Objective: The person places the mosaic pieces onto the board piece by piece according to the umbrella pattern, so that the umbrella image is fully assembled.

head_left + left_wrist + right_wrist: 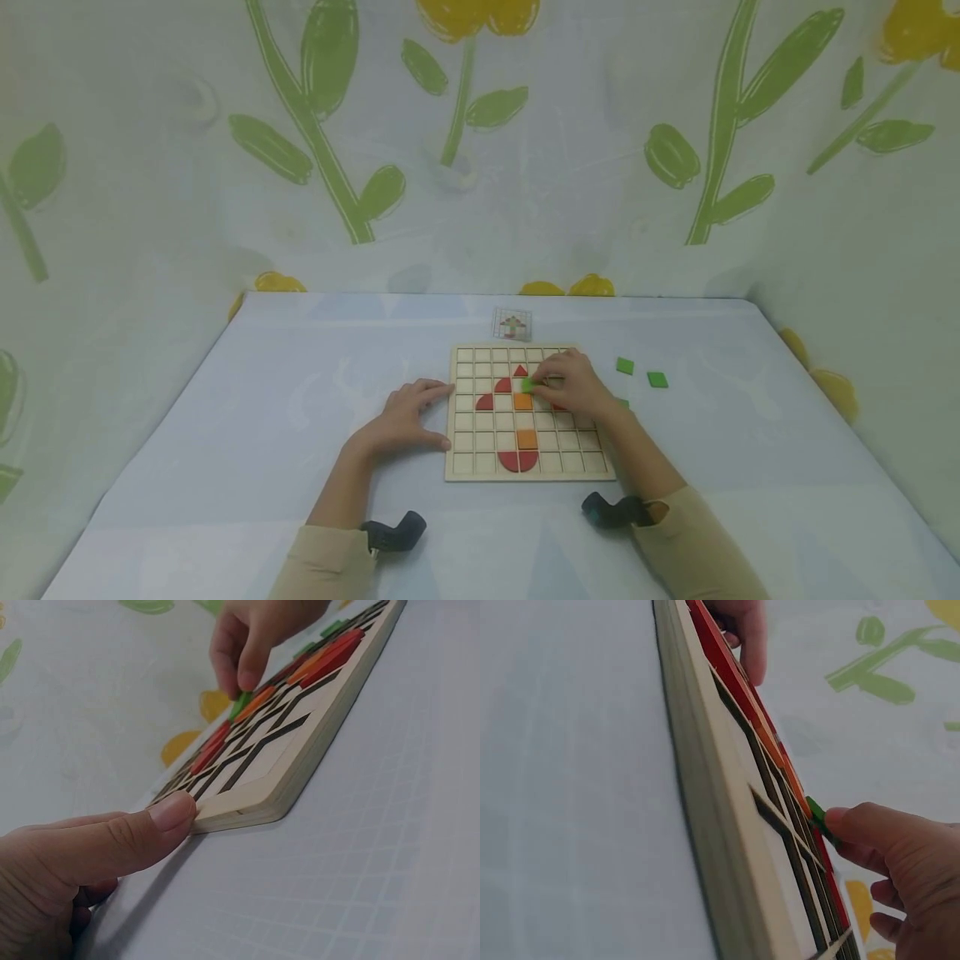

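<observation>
A wooden grid board point(465, 421) lies on the table with several coloured tiles in its cells. My right hand point(576, 385) pinches a green square tile point(527, 385) between thumb and fingers, over the cell between a red triangle point(521, 371) and an orange square point(522, 402). In the right wrist view that green tile point(819, 814) is tilted. My left hand point(399, 421) touches the board's left edge, thumb and fingers spread along it. Another orange square point(527, 439) sits above two red quarter-round tiles point(517, 462). More red rounded tiles point(485, 402) lie left of the middle.
Loose green squares point(625, 365) lie right of the board, one partly hidden by my right hand. A small pattern card point(512, 323) lies behind the board. Walls with a plant print point(465, 208) enclose the table.
</observation>
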Tool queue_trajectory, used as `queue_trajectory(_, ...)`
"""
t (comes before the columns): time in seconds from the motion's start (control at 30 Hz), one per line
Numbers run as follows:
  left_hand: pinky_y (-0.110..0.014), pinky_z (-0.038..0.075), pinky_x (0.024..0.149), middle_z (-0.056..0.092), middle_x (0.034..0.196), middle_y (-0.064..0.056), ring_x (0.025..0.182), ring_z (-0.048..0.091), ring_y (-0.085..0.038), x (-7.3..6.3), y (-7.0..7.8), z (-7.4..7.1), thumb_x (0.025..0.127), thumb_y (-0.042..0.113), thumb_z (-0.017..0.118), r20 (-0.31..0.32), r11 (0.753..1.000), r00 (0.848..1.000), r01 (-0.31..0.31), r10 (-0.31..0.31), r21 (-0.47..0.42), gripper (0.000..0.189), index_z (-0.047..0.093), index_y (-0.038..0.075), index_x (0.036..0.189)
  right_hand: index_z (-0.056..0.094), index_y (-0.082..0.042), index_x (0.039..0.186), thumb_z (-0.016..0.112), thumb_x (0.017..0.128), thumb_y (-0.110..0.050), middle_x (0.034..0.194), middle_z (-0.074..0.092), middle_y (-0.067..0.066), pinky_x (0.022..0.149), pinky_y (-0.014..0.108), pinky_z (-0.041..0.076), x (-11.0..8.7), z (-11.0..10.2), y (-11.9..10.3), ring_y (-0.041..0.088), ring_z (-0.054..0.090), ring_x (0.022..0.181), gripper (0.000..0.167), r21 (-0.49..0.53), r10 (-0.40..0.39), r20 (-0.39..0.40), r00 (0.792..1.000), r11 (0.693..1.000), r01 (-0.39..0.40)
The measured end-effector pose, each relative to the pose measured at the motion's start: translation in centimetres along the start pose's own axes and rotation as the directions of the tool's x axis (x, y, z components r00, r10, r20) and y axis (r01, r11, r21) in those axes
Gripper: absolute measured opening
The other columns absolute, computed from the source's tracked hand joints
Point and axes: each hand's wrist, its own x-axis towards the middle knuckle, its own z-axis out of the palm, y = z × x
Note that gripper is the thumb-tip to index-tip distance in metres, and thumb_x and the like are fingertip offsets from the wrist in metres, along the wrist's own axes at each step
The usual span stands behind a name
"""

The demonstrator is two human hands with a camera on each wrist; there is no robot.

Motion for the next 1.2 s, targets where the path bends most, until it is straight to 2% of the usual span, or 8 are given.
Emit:
queue_trajectory(0.13,-0.053,0.029,0.104,0.045,0.140,-0.004,0.131,0.035,-0.028,0.0,-0.1,0.1,0.064,0.041,0.084,-0.003,1.000,1.000,0.004,-0.004,0.004,0.087,0.048,0.019,0.140,0.074,-0.012,0.084,0.075,0.078,-0.015,0.090,0.071,0.001,0.085,0.041,0.034,0.3,0.4,0.0,0.021,0.059,0.091,0.006,-0.013,-0.003,0.024,1.000,1.000,0.003)
queue_trajectory(0.4,-0.053,0.028,0.105,0.045,0.140,-0.004,0.130,0.036,-0.028,-0.3,0.2,0.0,0.064,0.039,0.084,0.005,1.000,1.000,0.007,-0.007,-0.002,0.086,0.048,0.019,0.140,0.075,-0.013,0.085,0.074,0.080,-0.016,0.092,0.070,0.002,0.081,0.040,0.036,0.5,1.2,-0.1,0.021,0.055,0.089,0.006,-0.059,0.009,0.032,0.999,0.998,-0.007)
queue_trajectory(0.67,-0.053,0.029,0.104,0.045,0.141,-0.004,0.131,0.035,-0.028,-0.3,0.2,0.1,0.065,0.039,0.083,0.001,1.000,1.000,0.011,-0.011,-0.003,0.085,0.048,0.020,0.140,0.075,-0.013,0.086,0.074,0.080,-0.014,0.094,0.069,0.002,0.076,0.035,0.033,0.6,1.2,-0.5,0.019,0.049,0.087,0.007,-0.014,0.040,0.033,0.999,0.999,-0.039)
queue_trajectory(0.87,-0.052,0.030,0.104,0.044,0.141,-0.003,0.131,0.035,-0.027,-0.2,0.2,0.0,0.065,0.039,0.084,0.001,1.000,1.000,0.016,-0.016,-0.003,0.086,0.047,0.021,0.140,0.075,-0.013,0.088,0.075,0.080,-0.016,0.093,0.069,0.002,0.081,0.039,0.037,0.7,1.0,-0.2,0.021,0.055,0.091,0.009,-0.010,0.021,0.018,1.000,1.000,-0.021)
queue_trajectory(1.07,-0.052,0.029,0.104,0.044,0.141,-0.003,0.131,0.034,-0.028,-0.3,0.4,0.0,0.064,0.039,0.084,-0.002,1.000,1.000,0.027,-0.027,-0.008,0.087,0.047,0.021,0.140,0.074,-0.012,0.092,0.075,0.080,-0.019,0.099,0.069,0.003,0.092,0.049,0.036,0.1,0.3,0.3,0.027,0.053,0.102,0.014,-0.005,0.093,0.019,0.995,0.996,-0.093)
queue_trajectory(1.2,-0.052,0.028,0.105,0.044,0.141,-0.002,0.131,0.034,-0.027,-0.3,0.3,0.0,0.064,0.039,0.084,-0.002,0.999,0.999,0.033,-0.033,-0.009,0.086,0.048,0.021,0.140,0.074,-0.013,0.092,0.074,0.080,-0.020,0.100,0.068,0.004,0.086,0.046,0.038,-0.5,-0.3,0.4,0.026,0.050,0.097,0.014,-0.020,0.149,0.015,0.989,0.989,-0.148)
